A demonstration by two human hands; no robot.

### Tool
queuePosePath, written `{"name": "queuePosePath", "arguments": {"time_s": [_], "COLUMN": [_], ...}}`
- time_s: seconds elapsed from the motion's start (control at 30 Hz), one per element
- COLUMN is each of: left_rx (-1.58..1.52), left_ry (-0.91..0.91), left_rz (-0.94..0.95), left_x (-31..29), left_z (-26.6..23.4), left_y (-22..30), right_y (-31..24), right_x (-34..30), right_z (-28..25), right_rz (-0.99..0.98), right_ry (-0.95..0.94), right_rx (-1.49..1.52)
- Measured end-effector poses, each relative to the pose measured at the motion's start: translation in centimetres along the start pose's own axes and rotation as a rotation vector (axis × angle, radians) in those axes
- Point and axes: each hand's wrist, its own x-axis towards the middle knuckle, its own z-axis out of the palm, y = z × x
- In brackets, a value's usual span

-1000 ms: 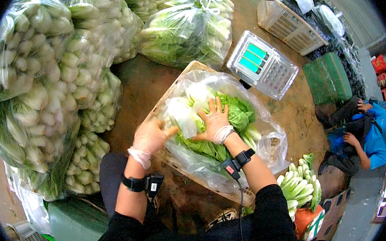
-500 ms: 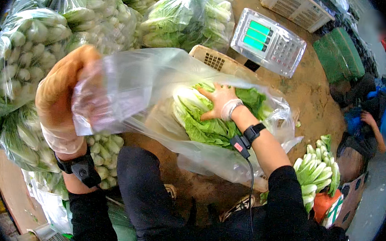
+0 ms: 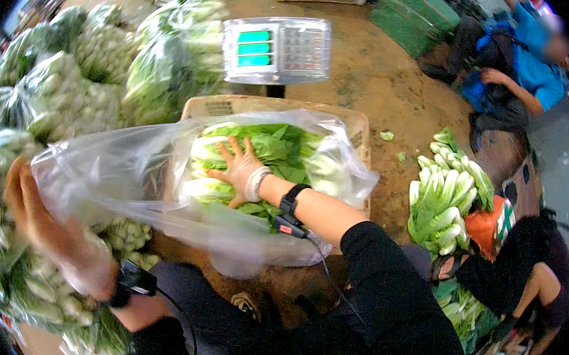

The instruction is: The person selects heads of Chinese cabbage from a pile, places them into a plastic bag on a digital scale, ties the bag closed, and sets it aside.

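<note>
A clear plastic bag point(image 3: 112, 179) lies over a beige crate point(image 3: 363, 127), its far end spread in the crate and its mouth pulled out to the left. Gripping that mouth is my left hand point(image 3: 41, 214), in an orange-brown glove and smeared by motion. Inside the bag sit leafy green cabbages point(image 3: 280, 147) with pale stalks. My right hand point(image 3: 241, 172), in a thin clear glove, presses on them with its fingers spread flat. Behind the crate stands a silver scale point(image 3: 275, 49) with a lit green display.
Filled bags of pale-stalked greens point(image 3: 68, 94) crowd the left side, and a bag of cabbages point(image 3: 177, 53) stands beside the scale. Loose greens point(image 3: 445, 198) lie at right near an orange bag point(image 3: 487, 225). A person in blue point(image 3: 537, 71) sits back right, by a green box point(image 3: 413, 20).
The view has turned right. My left hand has lowered and moved out to the left, stretching the bag's mouth. My right hand still presses on the greens.
</note>
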Motion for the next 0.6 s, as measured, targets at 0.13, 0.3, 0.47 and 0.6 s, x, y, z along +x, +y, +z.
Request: {"name": "queuePosePath", "arguments": {"time_s": [0.13,0.3,0.47,0.6], "left_rx": [-0.074,0.085,0.562,0.489], "left_ry": [-0.439,-1.233,-1.217,-1.232], "left_rz": [0.4,-0.005,0.674,0.416], "left_x": [-9.1,-15.8,-17.2,-20.7], "left_z": [6.6,19.8,19.8,20.6], "left_y": [10.7,-4.2,-18.5,-14.0], "right_y": [0.6,0.8,4.3,14.3], "right_x": [-1.0,-3.3,-9.8,-13.8], "right_z": [-2.4,2.6,-7.3,0.5], "right_rz": [0.059,-0.241,-0.231,0.19], "right_ry": [0.186,0.467,0.136,0.274], "right_rx": [0.118,0.17,0.444,0.17]}}
